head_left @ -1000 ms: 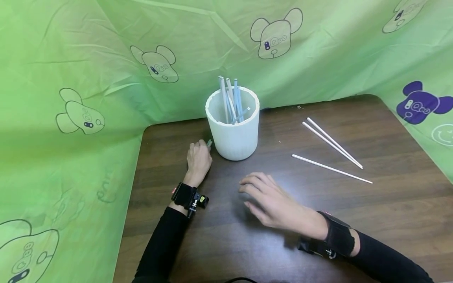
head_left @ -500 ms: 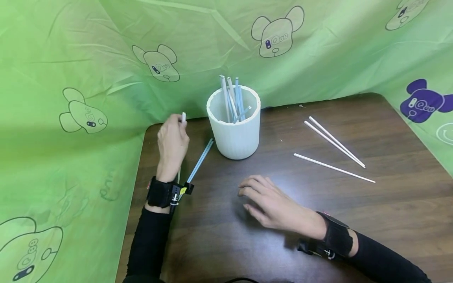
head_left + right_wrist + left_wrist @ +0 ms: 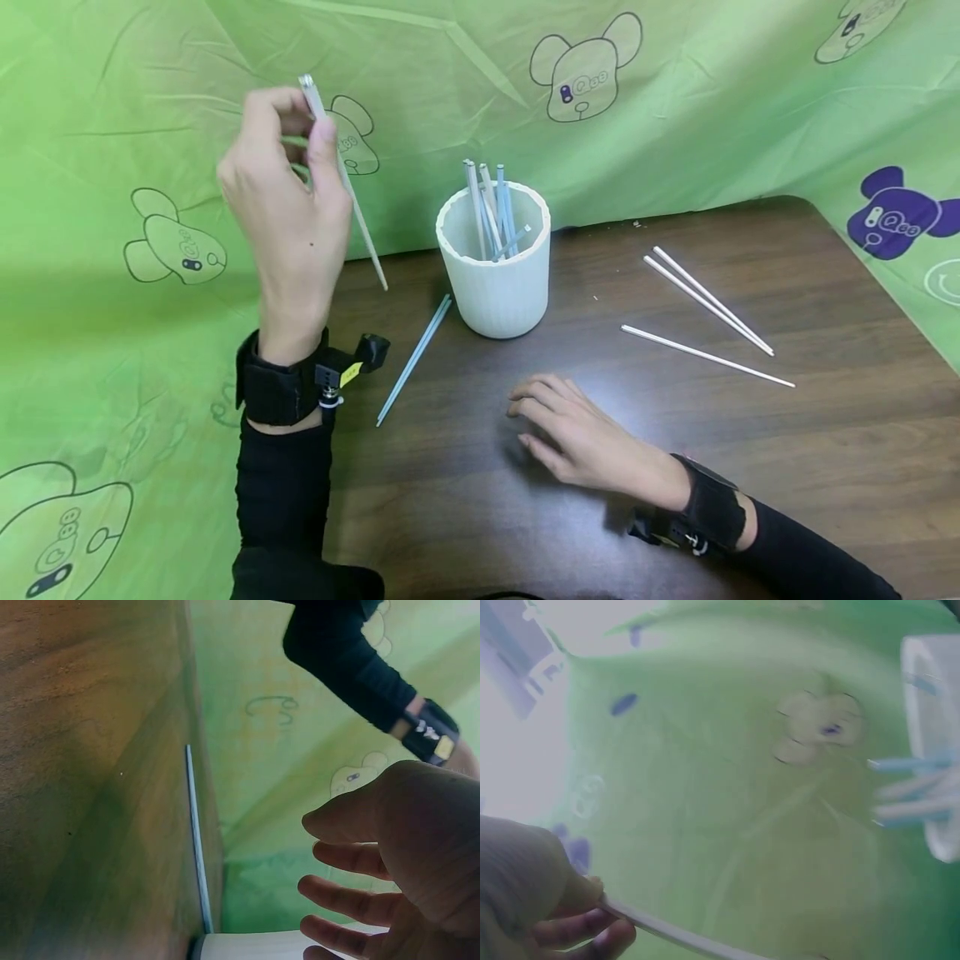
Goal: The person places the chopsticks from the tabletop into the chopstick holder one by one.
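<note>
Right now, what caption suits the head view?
Left hand lifts a white stick beside the white cup; right hand rests open.

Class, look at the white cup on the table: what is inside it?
The white cup holds several thin sticks, some blue and some white, standing with their tops above the rim. Their lower ends and the cup's bottom are hidden by its wall, so an exact count is uncertain.

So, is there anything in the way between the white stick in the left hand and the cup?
Nothing visible blocks it. The left hand holds the white stick in the air, left of the cup, with only open space between them. The sticks already in the cup fill part of its mouth. The blue stick lies on the table below.
</note>
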Motion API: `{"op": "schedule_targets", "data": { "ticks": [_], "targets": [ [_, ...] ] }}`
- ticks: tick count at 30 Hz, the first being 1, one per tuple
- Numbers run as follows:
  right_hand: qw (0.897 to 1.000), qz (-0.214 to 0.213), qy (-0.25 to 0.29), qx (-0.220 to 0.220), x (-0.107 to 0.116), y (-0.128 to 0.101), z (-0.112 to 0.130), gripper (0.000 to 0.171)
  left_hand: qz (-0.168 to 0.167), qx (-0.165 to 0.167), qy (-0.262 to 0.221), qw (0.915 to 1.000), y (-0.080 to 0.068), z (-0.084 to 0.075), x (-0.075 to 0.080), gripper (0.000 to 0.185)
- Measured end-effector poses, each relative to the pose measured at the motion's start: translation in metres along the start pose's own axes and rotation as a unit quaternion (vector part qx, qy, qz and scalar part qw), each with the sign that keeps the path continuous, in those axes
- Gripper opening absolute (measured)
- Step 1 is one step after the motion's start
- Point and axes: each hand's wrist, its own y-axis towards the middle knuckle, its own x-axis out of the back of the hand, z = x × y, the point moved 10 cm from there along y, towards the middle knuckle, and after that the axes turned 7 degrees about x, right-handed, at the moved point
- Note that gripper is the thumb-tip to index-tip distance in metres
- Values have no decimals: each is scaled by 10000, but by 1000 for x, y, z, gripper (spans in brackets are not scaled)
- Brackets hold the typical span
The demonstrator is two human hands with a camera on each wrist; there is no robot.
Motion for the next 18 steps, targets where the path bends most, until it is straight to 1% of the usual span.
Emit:
{"op": "schedule_targets", "data": {
  "ticks": [2, 4, 6, 8, 9, 11, 12, 14, 16, 18],
  "targets": [
    [10000, -32, -8, -21, 0, -2, -1, 30, -109, -120, -242, 9996, 7, -14, 2, 17],
    [10000, -77, -3, -54, 1, -4, -3, 30, -144, -162, -520, 9984, 12, -27, 2, 12],
    [9999, -102, 9, -105, 1, -5, -4, 30, -167, -39, -855, 9962, 17, -35, -2, 8],
    [9998, -97, 17, -154, 1, -6, -5, 30, -137, 66, -1073, 9941, 22, -40, -8, 6],
    [9998, -95, 40, -169, 2, -6, -5, 30, -103, 173, -1141, 9933, 24, -40, -13, 6],
    [9998, -78, 55, -198, 1, -7, -5, 30, -35, 131, -1167, 9931, 27, -40, -23, 5],
    [9997, -75, 59, -204, 2, -8, -5, 30, 40, 231, -1139, 9932, 29, -37, -30, 6],
    [9997, -92, 55, -221, 2, -9, -6, 30, 269, 337, -1005, 9940, 31, -30, -46, 8],
    [9996, -101, 49, -265, 2, -10, -7, 30, 573, 450, -829, 9939, 31, -21, -65, 12],
    [9995, -100, 42, -309, 2, -11, -8, 29, 935, 670, -563, 9918, 28, -10, -83, 16]
  ]
}}
